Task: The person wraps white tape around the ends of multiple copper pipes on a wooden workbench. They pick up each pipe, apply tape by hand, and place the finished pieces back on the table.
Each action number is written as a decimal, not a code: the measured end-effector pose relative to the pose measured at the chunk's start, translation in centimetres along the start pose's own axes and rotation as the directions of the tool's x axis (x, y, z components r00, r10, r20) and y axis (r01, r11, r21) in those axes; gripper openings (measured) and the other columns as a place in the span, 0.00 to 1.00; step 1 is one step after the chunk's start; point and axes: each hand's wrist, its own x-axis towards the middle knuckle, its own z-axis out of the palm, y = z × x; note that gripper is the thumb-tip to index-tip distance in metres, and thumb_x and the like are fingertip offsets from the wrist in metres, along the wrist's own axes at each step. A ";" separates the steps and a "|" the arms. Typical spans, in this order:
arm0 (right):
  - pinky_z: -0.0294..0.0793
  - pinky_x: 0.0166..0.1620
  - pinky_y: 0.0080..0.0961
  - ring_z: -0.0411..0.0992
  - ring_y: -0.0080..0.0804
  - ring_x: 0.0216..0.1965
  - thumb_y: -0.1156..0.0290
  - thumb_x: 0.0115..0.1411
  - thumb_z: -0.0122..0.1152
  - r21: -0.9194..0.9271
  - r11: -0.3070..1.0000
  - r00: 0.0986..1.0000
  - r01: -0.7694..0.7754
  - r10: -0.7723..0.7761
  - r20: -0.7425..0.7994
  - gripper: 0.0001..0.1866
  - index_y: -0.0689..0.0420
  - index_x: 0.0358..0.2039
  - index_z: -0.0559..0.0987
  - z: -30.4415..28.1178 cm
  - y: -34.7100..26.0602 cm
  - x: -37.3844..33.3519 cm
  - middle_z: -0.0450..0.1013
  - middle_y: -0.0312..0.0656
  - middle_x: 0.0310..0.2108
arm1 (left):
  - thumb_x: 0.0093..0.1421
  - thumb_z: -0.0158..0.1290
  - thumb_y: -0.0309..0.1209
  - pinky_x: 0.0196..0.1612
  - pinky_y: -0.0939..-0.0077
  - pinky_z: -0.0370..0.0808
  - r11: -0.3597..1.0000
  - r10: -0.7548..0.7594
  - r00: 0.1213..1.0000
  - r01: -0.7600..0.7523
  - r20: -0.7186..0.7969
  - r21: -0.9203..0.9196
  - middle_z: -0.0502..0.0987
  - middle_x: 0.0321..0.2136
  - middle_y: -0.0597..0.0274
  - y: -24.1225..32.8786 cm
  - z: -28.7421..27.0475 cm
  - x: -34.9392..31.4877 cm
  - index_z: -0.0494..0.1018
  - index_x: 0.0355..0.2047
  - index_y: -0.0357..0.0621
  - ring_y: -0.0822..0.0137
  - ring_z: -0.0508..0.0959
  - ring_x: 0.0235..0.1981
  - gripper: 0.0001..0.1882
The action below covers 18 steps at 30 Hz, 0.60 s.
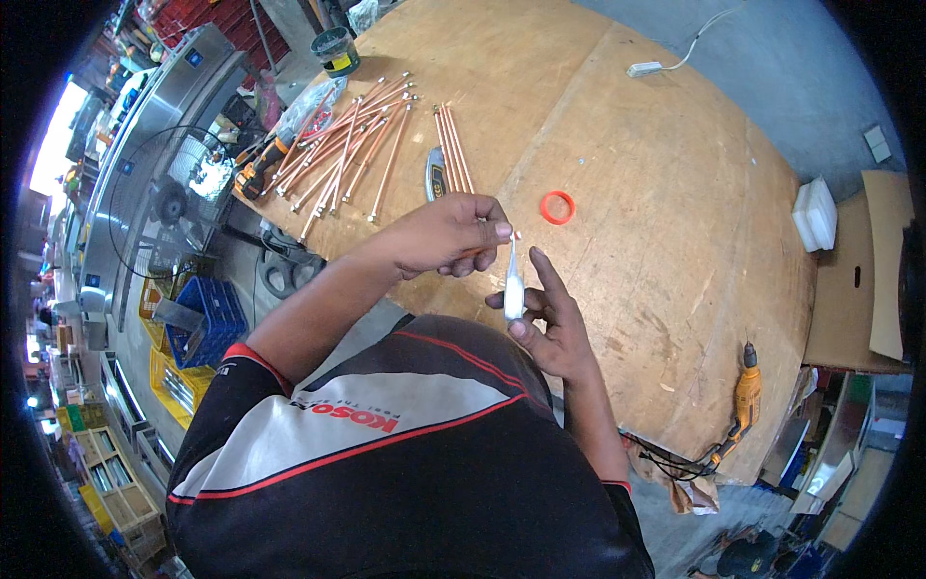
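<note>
My right hand [552,326] holds a small white roll of tape [514,297] between thumb and fingers, its index finger stretched upward. A narrow white strip runs from the roll up to my left hand [453,236], whose thumb and fingertips are pinched together. A tiny reddish tip shows at that pinch; the rest of what it grips is hidden. An orange-red plastic ring [558,207] lies on the table beyond my hands. Just past my left hand are several thin copper tubes [453,150] side by side and a grey-and-black utility knife [436,176].
A loose pile of copper tubes with metal end fittings [347,145] covers the table's far left, beside an orange power tool [258,172]. A dark tub [335,52] stands behind. At right lies a yellow corded drill [747,396]; a white socket block [644,69] sits near the far edge.
</note>
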 end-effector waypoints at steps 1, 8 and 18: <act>0.77 0.42 0.29 0.80 0.36 0.40 0.55 0.61 0.61 0.036 0.999 0.999 0.013 -0.012 -0.035 0.46 0.57 0.71 0.47 0.2 0.5 0.1 0.79 0.52 0.44 | 0.67 0.53 0.41 0.15 0.84 0.62 1.000 0.015 1.000 -0.015 -0.006 -0.014 0.73 0.19 0.67 0.5 -0.1 -0.4 0.71 0.35 0.43 0.78 0.70 0.14 0.13; 0.75 0.34 0.24 0.76 0.33 0.42 0.39 0.62 0.53 0.133 0.991 0.996 -0.024 0.035 -0.079 0.52 0.54 0.73 0.40 -0.7 1.0 1.2 0.76 0.52 0.45 | 0.65 0.55 0.36 0.21 0.83 0.70 0.986 0.008 0.981 -0.040 0.194 0.163 0.76 0.22 0.64 1.6 2.2 -2.6 0.73 0.35 0.41 0.76 0.75 0.20 0.10; 0.76 0.32 0.22 0.75 0.39 0.51 0.33 0.62 0.47 0.287 0.954 0.994 0.081 -0.058 -0.089 0.55 0.55 0.72 0.35 -1.5 -3.8 2.5 0.73 0.56 0.54 | 0.62 0.55 0.32 0.26 0.73 0.75 0.879 -0.026 0.999 0.000 0.048 0.476 0.78 0.21 0.59 -2.1 3.7 -0.6 0.74 0.33 0.34 0.68 0.79 0.22 0.10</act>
